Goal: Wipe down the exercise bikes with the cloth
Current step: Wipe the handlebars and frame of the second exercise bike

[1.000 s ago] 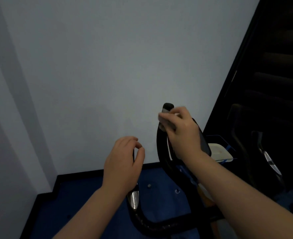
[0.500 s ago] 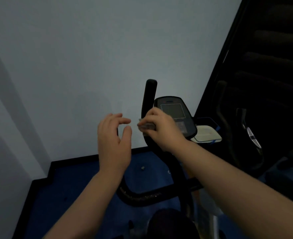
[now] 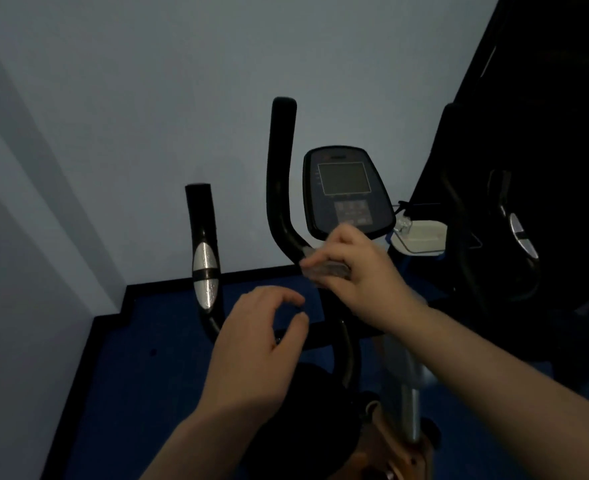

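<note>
A black exercise bike [image 3: 281, 188] stands before me in dim light, with two upright handlebar grips and a console [image 3: 346, 192] with a grey screen. My right hand [image 3: 362, 271] pinches a small pale cloth [image 3: 324, 270] against the lower bend of the right handlebar, just below the console. My left hand [image 3: 262, 344] hovers in front of the crossbar, fingers curled and apart, holding nothing. The left grip [image 3: 203, 244] has a silver sensor patch.
A pale wall [image 3: 147, 98] rises close behind the bike, with a black skirting above the blue floor [image 3: 140, 375]. A second dark bike [image 3: 514, 233] stands at the right. A white object [image 3: 421, 235] sits between the two bikes.
My view has tilted down, so the handlebars and console show fully. My right hand with the cloth slid down the right handlebar from its top to its lower bend. My left hand dropped lower.
</note>
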A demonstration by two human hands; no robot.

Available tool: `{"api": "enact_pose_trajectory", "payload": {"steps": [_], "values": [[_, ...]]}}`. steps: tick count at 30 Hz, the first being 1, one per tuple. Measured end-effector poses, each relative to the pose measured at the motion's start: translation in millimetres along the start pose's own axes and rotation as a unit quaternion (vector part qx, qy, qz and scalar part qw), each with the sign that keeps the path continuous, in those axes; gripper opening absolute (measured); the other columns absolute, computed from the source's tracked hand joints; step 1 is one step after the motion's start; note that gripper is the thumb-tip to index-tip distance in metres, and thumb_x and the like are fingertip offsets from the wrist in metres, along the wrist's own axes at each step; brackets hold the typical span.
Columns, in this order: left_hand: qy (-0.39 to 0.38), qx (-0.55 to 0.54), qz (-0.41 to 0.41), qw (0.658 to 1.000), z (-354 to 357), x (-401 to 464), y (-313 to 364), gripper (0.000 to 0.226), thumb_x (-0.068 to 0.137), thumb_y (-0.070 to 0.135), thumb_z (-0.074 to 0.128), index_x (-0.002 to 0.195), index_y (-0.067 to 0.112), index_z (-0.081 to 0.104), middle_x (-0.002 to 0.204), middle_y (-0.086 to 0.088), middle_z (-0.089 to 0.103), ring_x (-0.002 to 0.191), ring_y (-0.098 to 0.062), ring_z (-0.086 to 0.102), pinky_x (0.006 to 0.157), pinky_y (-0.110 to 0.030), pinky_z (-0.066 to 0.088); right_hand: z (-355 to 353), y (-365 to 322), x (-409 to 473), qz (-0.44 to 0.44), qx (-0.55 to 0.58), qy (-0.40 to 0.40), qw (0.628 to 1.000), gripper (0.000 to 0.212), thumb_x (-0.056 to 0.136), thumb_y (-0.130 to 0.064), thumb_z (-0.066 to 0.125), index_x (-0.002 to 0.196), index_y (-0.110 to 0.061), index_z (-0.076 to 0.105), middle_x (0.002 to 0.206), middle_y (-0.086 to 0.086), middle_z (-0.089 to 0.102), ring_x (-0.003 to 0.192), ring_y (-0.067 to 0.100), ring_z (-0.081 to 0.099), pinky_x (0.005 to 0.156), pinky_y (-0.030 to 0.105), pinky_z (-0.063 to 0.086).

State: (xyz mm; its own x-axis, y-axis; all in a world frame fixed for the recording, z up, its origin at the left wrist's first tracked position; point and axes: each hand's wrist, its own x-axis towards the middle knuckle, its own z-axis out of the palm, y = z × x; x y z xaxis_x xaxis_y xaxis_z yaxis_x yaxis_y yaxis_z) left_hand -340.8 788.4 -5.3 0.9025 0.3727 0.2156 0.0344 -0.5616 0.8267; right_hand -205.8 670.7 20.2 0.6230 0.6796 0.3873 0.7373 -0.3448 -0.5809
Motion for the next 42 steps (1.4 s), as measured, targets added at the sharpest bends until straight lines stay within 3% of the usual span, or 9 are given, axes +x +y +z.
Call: {"api": "enact_pose_trajectory", "payload": {"steps": [5, 10, 16, 21, 25, 30, 33, 37, 42], "values": [[-0.006, 0.06, 0.022, 0.998, 1.0, -5.6, 0.2, 0.015, 0.09, 0.038, 0.049, 0.104, 0.044, 0.054, 0.097, 0.03, 0.05, 0.089, 0.01, 0.047, 0.068, -0.01, 0.037, -33.7, 4.8, -15.7, 0.034, 0.016, -0.107, 0.994, 0.015, 0.075, -0.019, 0.078, 0.089, -0.025, 0.076, 0.086, -0.011, 0.054, 0.082, -0.004, 0.057, 0.07, 0.004, 0.042], [-0.049, 0.067, 0.027, 0.996, 1.4, -3.9, -3.6, 0.017, 0.092, 0.035, 0.049, 0.107, 0.04, 0.055, 0.099, 0.026, 0.051, 0.101, 0.009, 0.044, 0.076, -0.01, 0.037, -1.8, -13.8, -30.8, 0.104, 0.044, 0.041, 0.993, 0.014, 0.078, -0.007, 0.075, 0.092, -0.012, 0.074, 0.088, -0.004, 0.053, 0.083, 0.0, 0.059, 0.073, 0.017, 0.051], [-0.103, 0.069, 0.05, 0.991, -0.3, -2.5, -9.1, 0.017, 0.094, 0.033, 0.046, 0.108, 0.038, 0.055, 0.097, 0.025, 0.051, 0.097, 0.004, 0.045, 0.078, -0.015, 0.037, -11.6, -26.7, -105.4, 0.145, 0.01, -0.01, 0.989, 0.018, 0.075, -0.018, 0.078, 0.09, -0.028, 0.076, 0.085, -0.015, 0.056, 0.084, -0.002, 0.058, 0.07, 0.006, 0.043], [-0.118, 0.068, 0.056, 0.989, -1.5, -1.5, -10.9, 0.022, 0.095, 0.033, 0.045, 0.115, 0.038, 0.053, 0.102, 0.026, 0.048, 0.097, 0.006, 0.041, 0.081, -0.019, 0.035, 19.2, -38.9, -86.8, 0.224, 0.062, 0.191, 0.954, 0.016, 0.079, -0.005, 0.073, 0.092, -0.015, 0.075, 0.089, -0.007, 0.055, 0.087, -0.009, 0.056, 0.074, 0.003, 0.041], [-0.125, 0.056, 0.056, 0.989, -1.0, -0.6, -13.3, 0.02, 0.095, 0.035, 0.045, 0.113, 0.04, 0.051, 0.103, 0.024, 0.047, 0.097, 0.007, 0.041, 0.078, -0.019, 0.034, 33.2, -47.3, -136.1, 0.243, 0.1, 0.203, 0.943, 0.02, 0.077, -0.006, 0.075, 0.09, -0.021, 0.075, 0.088, -0.01, 0.059, 0.088, 0.001, 0.061, 0.077, 0.009, 0.046], [-0.118, 0.065, 0.069, 0.988, -0.1, -0.1, -11.8, 0.02, 0.094, 0.033, 0.047, 0.113, 0.038, 0.053, 0.097, 0.033, 0.04, 0.097, 0.005, 0.04, 0.073, -0.014, 0.034, 12.2, -27.8, -99.2, 0.273, -0.024, 0.3, 0.914, 0.011, 0.084, -0.02, 0.07, 0.093, -0.027, 0.071, 0.095, -0.012, 0.057, 0.088, -0.006, 0.055, 0.071, 0.004, 0.04], [-0.115, 0.072, 0.068, 0.988, -0.3, 0.0, -10.7, 0.019, 0.095, 0.032, 0.048, 0.111, 0.038, 0.053, 0.095, 0.033, 0.042, 0.095, 0.006, 0.039, 0.071, -0.009, 0.033, 28.2, -17.4, -72.6, 0.326, -0.155, 0.236, 0.902, 0.016, 0.092, -0.031, 0.059, 0.103, -0.024, 0.069, 0.107, -0.01, 0.053, 0.083, 0.001, 0.053, 0.067, 0.016, 0.04], [-0.11, 0.064, 0.059, 0.99, -0.3, 0.1, -10.6, 0.016, 0.094, 0.03, 0.049, 0.106, 0.04, 0.052, 0.094, 0.029, 0.046, 0.1, 0.012, 0.039, 0.07, -0.01, 0.033, 32.2, -14.9, -91.1, 0.266, -0.076, 0.219, 0.936, 0.011, 0.09, -0.023, 0.061, 0.095, -0.021, 0.071, 0.096, -0.014, 0.055, 0.085, -0.001, 0.054, 0.072, 0.016, 0.046], [-0.107, 0.062, 0.048, 0.991, 2.0, 1.3, -9.9, 0.014, 0.094, 0.031, 0.05, 0.102, 0.042, 0.052, 0.092, 0.026, 0.048, 0.097, 0.012, 0.041, 0.07, -0.011, 0.033, 17.0, -2.7, -67.3, 0.279, -0.204, 0.161, 0.924, 0.012, 0.092, -0.021, 0.057, 0.096, -0.017, 0.068, 0.104, -0.002, 0.054, 0.084, 0.018, 0.058, 0.065, 0.033, 0.047]]}}
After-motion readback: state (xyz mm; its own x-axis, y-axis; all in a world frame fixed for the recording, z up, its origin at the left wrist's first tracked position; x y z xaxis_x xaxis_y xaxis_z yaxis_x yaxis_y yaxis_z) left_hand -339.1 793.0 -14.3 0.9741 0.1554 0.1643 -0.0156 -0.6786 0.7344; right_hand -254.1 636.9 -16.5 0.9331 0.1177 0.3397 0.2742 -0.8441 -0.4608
